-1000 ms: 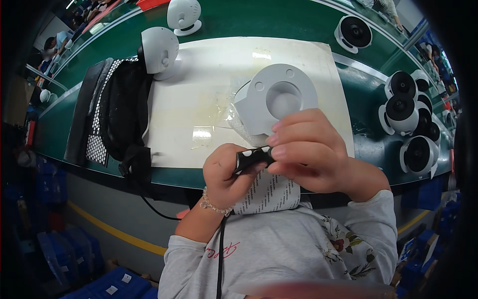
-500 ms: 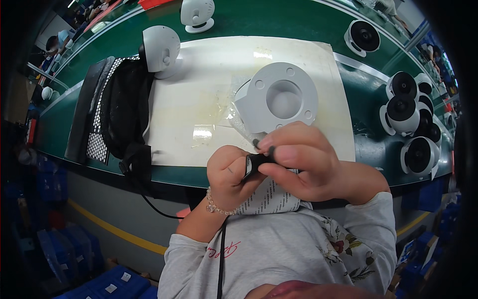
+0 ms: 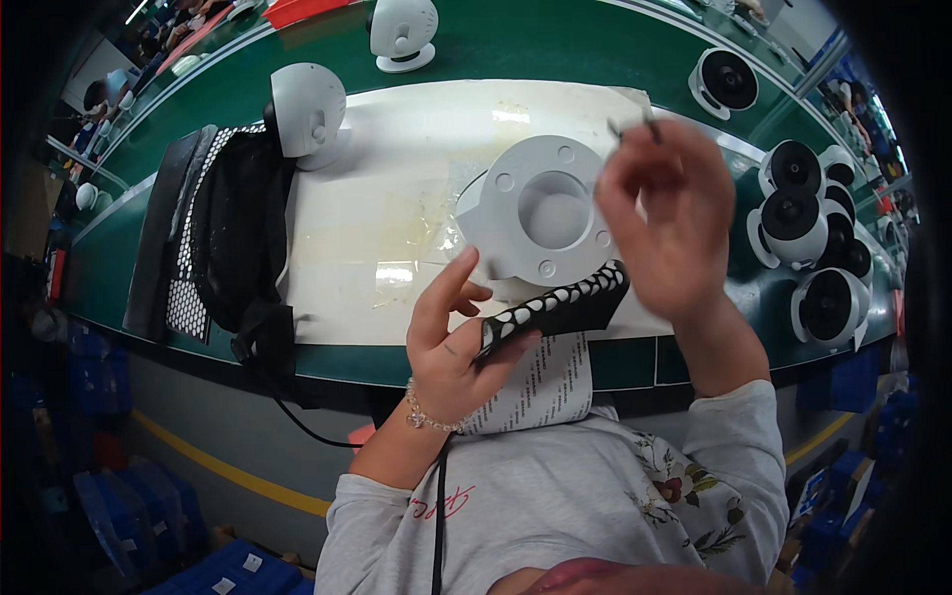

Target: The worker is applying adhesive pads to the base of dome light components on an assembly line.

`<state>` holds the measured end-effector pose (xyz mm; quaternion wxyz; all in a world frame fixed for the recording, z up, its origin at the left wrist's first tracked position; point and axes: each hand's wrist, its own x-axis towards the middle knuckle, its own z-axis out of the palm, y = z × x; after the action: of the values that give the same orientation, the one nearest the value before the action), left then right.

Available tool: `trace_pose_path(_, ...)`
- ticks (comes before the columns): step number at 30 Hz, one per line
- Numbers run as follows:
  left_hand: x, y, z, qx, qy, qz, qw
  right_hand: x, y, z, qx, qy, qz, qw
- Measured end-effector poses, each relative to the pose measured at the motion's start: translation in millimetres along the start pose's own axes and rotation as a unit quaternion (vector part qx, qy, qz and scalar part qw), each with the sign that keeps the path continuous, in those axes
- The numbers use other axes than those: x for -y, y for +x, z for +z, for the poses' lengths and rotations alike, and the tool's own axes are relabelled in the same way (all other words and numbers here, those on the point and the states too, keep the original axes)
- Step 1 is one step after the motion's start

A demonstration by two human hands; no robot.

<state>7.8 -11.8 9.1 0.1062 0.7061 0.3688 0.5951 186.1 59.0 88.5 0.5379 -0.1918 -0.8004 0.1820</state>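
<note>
A black sheet with rows of round white holes is pinched in my left hand, just in front of a white camera base. That base lies underside up on the pale mat, with a round central opening and several small round recesses in its rim. My right hand is raised at the base's right side, smeared by motion. Small dark pads show at its fingertips. Part of the base's right edge is behind this hand.
A white camera stands at the mat's left corner, beside a black pouch. Another camera stands farther back. Several black-faced cameras cluster on the right. White printed paper hangs at the table's front edge.
My right hand has left the black sheet and moved up and right with small dark pads. The sheet is now unfolded in my left hand, whose index finger has stretched out.
</note>
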Motion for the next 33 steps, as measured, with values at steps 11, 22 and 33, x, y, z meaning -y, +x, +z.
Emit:
trace_pose_path(11, 10.0, -4.3, 4.7, 0.049, 0.010, 0.058, 0.997, -8.9, 18.4, -11.2, 0.094, -0.014, 0.145, 0.985)
trace_pose_path(22, 7.9, -2.4, 5.7, 0.063, -0.015, 0.065, 0.996, 16.3, 17.4, -10.6, 0.103, -0.292, -0.066, 0.949)
trace_pose_path(33, 10.4, -4.7, 5.6, 0.080, -0.011, 0.065, 0.995, 20.2, 8.7, 8.4, 0.155, -0.189, 0.078, 0.967)
